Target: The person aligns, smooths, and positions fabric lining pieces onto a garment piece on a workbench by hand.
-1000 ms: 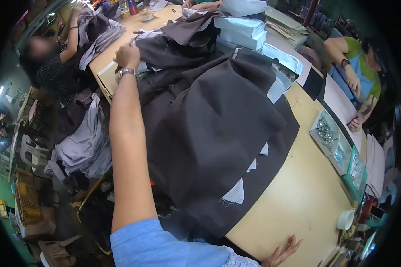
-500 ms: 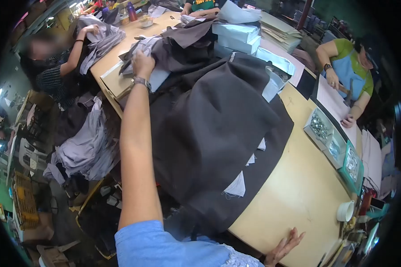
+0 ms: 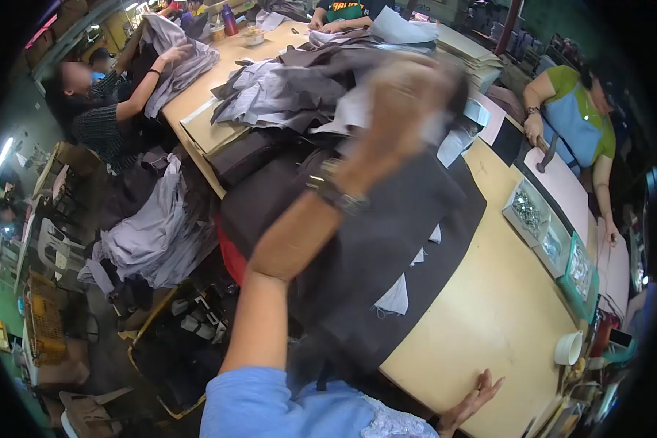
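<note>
My left hand point(image 3: 409, 95), smeared by motion, is over the upper part of the dark fabric point(image 3: 372, 219), and whether it grips the cloth cannot be made out. A watch circles that wrist. My right hand point(image 3: 476, 401) rests low at the right, palm partly up and fingers apart, at the near edge of the wooden table point(image 3: 482, 306). Small white cloth pieces point(image 3: 394, 296) stick out along the dark fabric. Crumpled grey and dark fabric point(image 3: 285, 95) lies beyond it.
At the right are a tray of metal parts point(image 3: 525, 212), a green tray point(image 3: 580, 274) and a white cup point(image 3: 568, 348). A co-worker holds a hammer point(image 3: 546, 153). Another handles grey cloth point(image 3: 171, 51) at the left. Boards point(image 3: 471, 55) are stacked behind.
My left hand has swung right from the grey cloth at the far left of the pile. That cloth now lies spread wider. My right hand has hardly moved.
</note>
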`<action>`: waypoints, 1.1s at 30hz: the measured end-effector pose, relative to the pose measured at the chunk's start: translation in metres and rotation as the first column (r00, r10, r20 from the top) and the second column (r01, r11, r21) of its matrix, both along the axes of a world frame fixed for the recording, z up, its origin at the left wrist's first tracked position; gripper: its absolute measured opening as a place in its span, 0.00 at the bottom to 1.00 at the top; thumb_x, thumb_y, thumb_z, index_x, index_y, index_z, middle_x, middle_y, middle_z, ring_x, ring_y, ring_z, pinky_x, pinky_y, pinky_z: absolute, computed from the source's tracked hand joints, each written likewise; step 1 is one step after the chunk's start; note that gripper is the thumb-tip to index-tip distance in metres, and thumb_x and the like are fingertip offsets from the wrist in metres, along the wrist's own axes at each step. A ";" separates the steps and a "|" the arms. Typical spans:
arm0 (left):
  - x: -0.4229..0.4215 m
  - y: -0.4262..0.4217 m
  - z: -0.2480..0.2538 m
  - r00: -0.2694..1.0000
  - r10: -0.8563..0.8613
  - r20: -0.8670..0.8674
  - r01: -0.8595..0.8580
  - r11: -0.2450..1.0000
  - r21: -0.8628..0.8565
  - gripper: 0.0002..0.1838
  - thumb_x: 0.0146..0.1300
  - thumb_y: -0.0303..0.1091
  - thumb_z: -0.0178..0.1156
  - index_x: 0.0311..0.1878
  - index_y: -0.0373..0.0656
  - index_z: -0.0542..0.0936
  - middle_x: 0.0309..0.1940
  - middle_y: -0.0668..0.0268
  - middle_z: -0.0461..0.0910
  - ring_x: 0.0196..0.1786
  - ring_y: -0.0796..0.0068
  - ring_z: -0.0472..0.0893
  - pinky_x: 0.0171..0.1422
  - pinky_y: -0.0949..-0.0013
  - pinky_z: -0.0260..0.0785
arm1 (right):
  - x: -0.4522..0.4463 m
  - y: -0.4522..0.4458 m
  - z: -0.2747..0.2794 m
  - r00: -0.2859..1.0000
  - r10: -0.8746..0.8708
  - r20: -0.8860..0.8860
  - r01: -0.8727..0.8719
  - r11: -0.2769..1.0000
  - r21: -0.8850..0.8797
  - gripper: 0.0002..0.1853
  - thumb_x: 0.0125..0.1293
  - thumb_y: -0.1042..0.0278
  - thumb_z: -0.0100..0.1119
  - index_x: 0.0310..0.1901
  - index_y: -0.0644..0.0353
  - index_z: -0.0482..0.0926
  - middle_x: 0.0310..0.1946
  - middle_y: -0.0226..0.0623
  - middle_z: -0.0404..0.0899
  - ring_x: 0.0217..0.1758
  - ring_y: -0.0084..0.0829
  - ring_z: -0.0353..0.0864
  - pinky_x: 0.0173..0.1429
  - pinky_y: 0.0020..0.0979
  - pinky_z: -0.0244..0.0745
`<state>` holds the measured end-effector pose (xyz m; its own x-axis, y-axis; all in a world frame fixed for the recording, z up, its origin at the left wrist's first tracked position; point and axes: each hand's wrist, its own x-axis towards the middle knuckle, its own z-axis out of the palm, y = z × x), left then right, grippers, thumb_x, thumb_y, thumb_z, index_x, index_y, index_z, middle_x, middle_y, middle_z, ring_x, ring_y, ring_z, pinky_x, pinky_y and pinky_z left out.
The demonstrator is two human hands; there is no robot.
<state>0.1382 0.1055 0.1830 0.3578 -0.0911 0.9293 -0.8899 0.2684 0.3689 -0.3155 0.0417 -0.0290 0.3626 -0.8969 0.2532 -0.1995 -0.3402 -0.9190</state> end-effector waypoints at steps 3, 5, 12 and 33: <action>-0.106 -0.082 -0.009 0.935 -0.355 0.023 0.355 0.935 -0.019 0.14 0.52 0.33 0.68 0.18 0.38 0.74 0.32 0.58 0.77 0.38 0.67 0.76 0.41 0.65 0.68 | -0.007 -0.004 -0.001 0.991 -0.042 0.125 0.039 0.999 0.024 0.40 0.70 0.43 0.39 0.73 0.58 0.39 0.66 0.47 0.59 0.66 0.41 0.61 0.71 0.43 0.51; -0.182 -0.107 -0.028 0.775 -0.619 -0.126 0.630 0.772 0.086 0.15 0.51 0.33 0.67 0.18 0.34 0.74 0.31 0.55 0.75 0.35 0.59 0.76 0.40 0.63 0.68 | -0.008 -0.008 0.003 0.949 -0.139 0.283 0.122 0.989 0.078 0.42 0.69 0.40 0.41 0.73 0.61 0.40 0.65 0.52 0.60 0.65 0.44 0.63 0.69 0.46 0.54; -0.333 -0.086 -0.114 0.258 -0.910 -0.324 0.576 -0.125 0.808 0.27 0.56 0.44 0.62 0.49 0.30 0.73 0.45 0.46 0.75 0.48 0.49 0.77 0.51 0.55 0.70 | -0.101 -0.069 -0.002 0.799 -0.567 0.203 0.595 0.694 -0.405 0.28 0.74 0.53 0.40 0.68 0.61 0.57 0.72 0.51 0.47 0.76 0.47 0.43 0.72 0.48 0.51; -0.238 0.079 -0.135 0.977 -0.098 0.191 -0.173 0.174 0.970 0.35 0.44 0.29 0.64 0.62 0.43 0.71 0.66 0.56 0.65 0.71 0.52 0.58 0.73 0.42 0.43 | -0.175 -0.038 0.095 0.846 -0.424 -0.324 0.435 0.900 -0.042 0.48 0.56 0.60 0.67 0.72 0.62 0.46 0.56 0.54 0.71 0.58 0.45 0.72 0.63 0.40 0.65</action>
<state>-0.1000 0.1847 0.0485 0.2455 -0.9617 0.1222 -0.9628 -0.2272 0.1462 -0.4906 0.0041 0.0658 -0.0048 -0.9872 0.1594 -0.6005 -0.1246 -0.7899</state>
